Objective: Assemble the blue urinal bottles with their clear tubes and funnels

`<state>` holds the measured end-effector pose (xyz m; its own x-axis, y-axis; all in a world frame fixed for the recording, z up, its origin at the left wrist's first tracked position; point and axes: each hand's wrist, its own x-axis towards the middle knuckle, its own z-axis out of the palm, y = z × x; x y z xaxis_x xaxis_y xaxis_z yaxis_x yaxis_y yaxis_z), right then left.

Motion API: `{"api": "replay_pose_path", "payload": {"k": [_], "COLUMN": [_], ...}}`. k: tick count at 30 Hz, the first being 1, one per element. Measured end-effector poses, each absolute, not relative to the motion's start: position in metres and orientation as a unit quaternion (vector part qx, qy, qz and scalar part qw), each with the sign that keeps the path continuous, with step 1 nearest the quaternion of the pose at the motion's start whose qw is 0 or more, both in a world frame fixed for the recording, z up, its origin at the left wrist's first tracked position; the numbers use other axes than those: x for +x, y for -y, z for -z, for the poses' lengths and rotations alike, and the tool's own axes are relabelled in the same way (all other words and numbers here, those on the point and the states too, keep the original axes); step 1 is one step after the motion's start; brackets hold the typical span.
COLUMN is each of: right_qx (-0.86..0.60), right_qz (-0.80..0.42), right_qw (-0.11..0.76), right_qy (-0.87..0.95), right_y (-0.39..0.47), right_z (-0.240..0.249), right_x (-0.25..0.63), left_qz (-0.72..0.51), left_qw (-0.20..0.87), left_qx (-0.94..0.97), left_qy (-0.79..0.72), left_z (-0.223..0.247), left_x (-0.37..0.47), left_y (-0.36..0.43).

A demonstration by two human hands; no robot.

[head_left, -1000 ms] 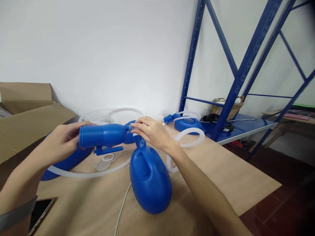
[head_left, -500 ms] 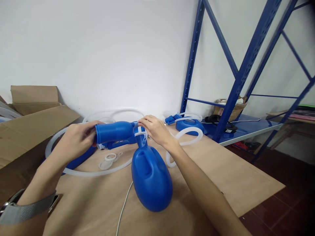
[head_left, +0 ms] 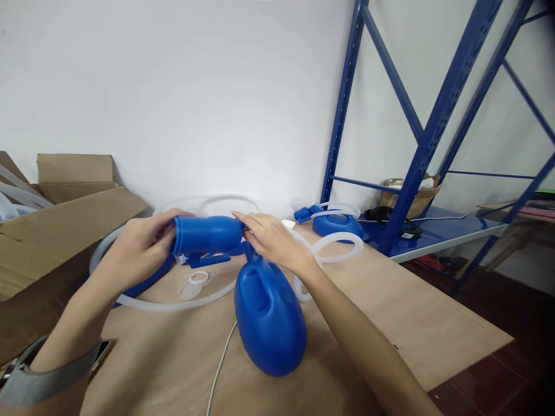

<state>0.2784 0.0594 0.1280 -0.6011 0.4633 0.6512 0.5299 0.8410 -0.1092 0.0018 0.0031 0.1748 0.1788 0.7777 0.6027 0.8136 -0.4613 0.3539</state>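
A blue plastic urinal cup lies sideways in the air, its wide mouth gripped by my left hand. At its narrow end my right hand is closed, with thumb and fingers around the joint between cup and clear tube; the tube's end is hidden under them. Pale tubing shows beyond my right wrist. Below the hands stands a blue urinal bottle with a moulded handle, its neck partly covered by my right hand. Behind the cup lies another blue piece with a handle.
A clear cap with a ring lies on the brown-covered table. At left stands an open cardboard box; a second blue bottle with tubing sits at back right. A blue metal rack rises beyond. A thin white cable crosses the front.
My right hand has moved its grip closer over the cup's narrow end, now covering the bottle's neck more. The cup has shifted slightly right; the whole view has shifted a little.
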Motion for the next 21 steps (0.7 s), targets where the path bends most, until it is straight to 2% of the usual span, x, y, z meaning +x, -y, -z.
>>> {"api": "replay_pose_path", "payload": {"k": [5, 9, 11, 12, 16, 21], "right_qx": [-0.238, -0.273, -0.288, -0.296, -0.340, -0.392], "right_qz": [-0.034, -0.033, -0.036, -0.034, -0.023, -0.015], "right_qw": [0.342, 0.375, 0.384, 0.381, 0.355, 0.345], "right_qy": [0.908, 0.885, 0.877, 0.875, 0.870, 0.853], "right_y": [-0.056, -0.056, -0.057, -0.058, -0.061, -0.061], "right_z": [-0.133, -0.136, -0.135, -0.135, -0.134, -0.136], "right_x": [0.285, 0.287, 0.287, 0.287, 0.288, 0.286], "left_qz": [0.444, 0.506, 0.492, 0.482, 0.471, 0.488], "left_qw": [-0.042, -0.234, -0.270, -0.239, -0.001, 0.071], "left_qx": [-0.726, -0.696, -0.704, -0.711, -0.703, -0.702], "left_qy": [0.524, 0.453, 0.435, 0.452, 0.533, 0.514], "left_z": [-0.178, -0.173, -0.169, -0.167, -0.162, -0.161], "left_x": [0.002, 0.005, 0.012, 0.017, 0.037, 0.037], "left_y": [0.000, -0.004, -0.004, -0.003, 0.002, 0.002]}}
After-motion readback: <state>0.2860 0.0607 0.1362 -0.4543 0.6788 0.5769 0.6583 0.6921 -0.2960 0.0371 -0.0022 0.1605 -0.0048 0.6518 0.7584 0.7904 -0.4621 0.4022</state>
